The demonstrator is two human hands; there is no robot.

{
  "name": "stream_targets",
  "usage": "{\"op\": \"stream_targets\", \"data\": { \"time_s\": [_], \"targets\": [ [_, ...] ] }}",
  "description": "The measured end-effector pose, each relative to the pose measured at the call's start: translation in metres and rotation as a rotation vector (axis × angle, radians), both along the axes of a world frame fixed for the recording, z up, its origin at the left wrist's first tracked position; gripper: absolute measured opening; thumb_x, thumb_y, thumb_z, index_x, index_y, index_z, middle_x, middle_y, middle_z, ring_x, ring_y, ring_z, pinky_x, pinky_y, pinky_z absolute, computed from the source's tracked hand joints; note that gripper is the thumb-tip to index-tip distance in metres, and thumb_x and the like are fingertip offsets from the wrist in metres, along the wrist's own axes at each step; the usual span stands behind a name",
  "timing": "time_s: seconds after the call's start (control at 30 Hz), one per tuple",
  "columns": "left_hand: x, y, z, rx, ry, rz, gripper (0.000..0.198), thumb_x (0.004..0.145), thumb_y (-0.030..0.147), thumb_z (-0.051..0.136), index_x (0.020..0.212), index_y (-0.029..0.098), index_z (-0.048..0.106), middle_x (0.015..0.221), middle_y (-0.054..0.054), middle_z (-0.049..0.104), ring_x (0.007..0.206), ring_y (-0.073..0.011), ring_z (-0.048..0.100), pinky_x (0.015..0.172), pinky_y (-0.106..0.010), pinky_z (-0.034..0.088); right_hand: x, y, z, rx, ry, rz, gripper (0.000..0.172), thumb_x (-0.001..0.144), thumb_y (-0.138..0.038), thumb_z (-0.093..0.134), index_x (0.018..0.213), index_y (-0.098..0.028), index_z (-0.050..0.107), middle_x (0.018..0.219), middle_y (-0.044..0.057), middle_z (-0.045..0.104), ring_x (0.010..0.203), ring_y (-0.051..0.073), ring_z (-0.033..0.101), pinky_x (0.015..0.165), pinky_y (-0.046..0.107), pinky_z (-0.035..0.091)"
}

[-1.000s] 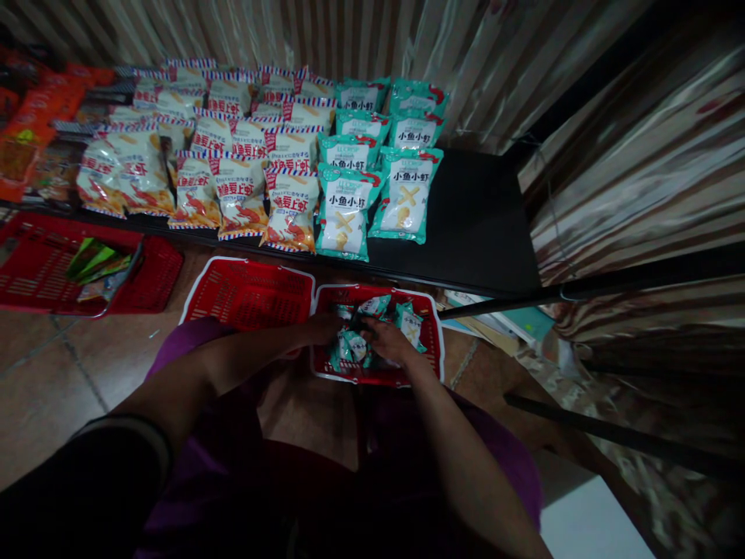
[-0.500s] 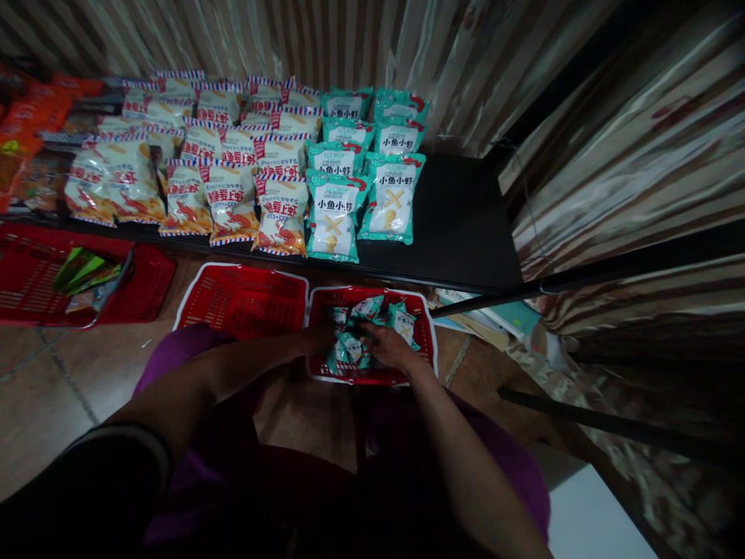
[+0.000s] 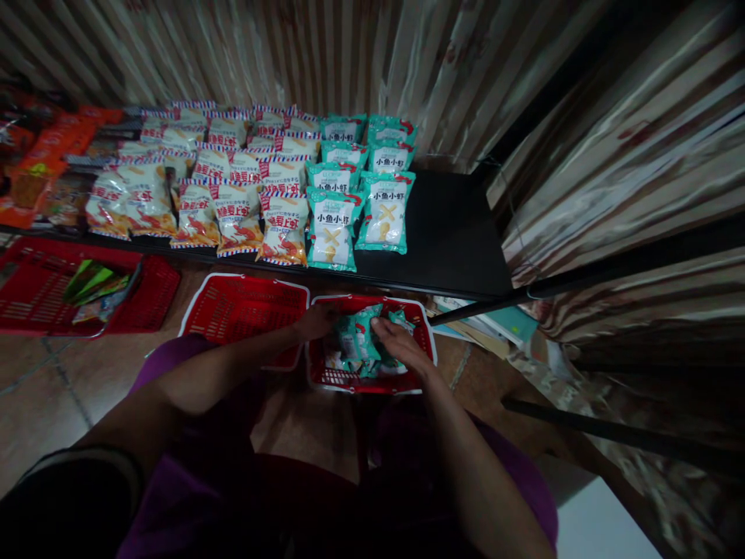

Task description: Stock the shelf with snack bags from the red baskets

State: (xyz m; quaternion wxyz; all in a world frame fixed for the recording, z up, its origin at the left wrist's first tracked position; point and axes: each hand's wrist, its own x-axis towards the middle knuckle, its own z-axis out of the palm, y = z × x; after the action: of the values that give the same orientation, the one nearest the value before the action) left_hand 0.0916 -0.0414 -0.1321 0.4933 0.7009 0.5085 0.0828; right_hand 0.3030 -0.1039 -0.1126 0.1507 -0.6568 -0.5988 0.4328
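Both hands reach into a red basket (image 3: 429, 330) with a white rim, which holds several teal-and-white snack bags. My right hand (image 3: 400, 343) is at the right side of a raised teal snack bag (image 3: 365, 330), its fingertips pressed on the bag's edge. More bags lie under and beside that hand. At the basket's left side, my left hand (image 3: 317, 321) is close to the same bags. Its fingers are dark and blurred, so their grip does not show.
Ahead, a black shelf (image 3: 448, 225) bears rows of teal snack bags (image 3: 384, 213) and white-and-orange snack bags (image 3: 238, 221). A second red basket (image 3: 244, 310) stands to the left, and another red basket (image 3: 160, 287) farther left holds green packets. A black pole (image 3: 483, 307) slants at the right.
A teal bag now stands raised between my hands, where bags lay lower before. My left hand has shifted slightly up and left. The whole view has tipped a little upward.
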Motion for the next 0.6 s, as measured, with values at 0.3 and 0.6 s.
{"op": "stream_targets", "data": {
  "time_s": [0.3,0.6],
  "targets": [
    [-0.011,-0.004,0.042,-0.100,-0.229,0.228,0.018,0.083,0.027,0.050,0.076,0.013,0.058,0.067,0.001,0.058,0.058,-0.0100,0.056,0.051,-0.019,0.045,-0.007,-0.007,0.015,-0.150,0.552,-0.328,0.054,0.076,-0.053,0.061,0.120,-0.022,0.058,0.122,0.008,0.062,0.113,0.023,0.057,0.091,0.037,0.051],
    [-0.009,-0.007,0.063,-0.143,-0.459,0.236,0.033,0.078,0.045,0.056,0.071,0.013,0.057,0.064,0.002,0.053,0.059,-0.0086,0.048,0.054,-0.020,0.039,-0.019,-0.005,0.032,-0.263,0.765,-0.525,0.035,0.064,-0.049,0.073,0.087,-0.023,0.068,0.076,-0.003,0.067,0.066,0.010,0.059,0.057,0.019,0.043]
  ]
}}
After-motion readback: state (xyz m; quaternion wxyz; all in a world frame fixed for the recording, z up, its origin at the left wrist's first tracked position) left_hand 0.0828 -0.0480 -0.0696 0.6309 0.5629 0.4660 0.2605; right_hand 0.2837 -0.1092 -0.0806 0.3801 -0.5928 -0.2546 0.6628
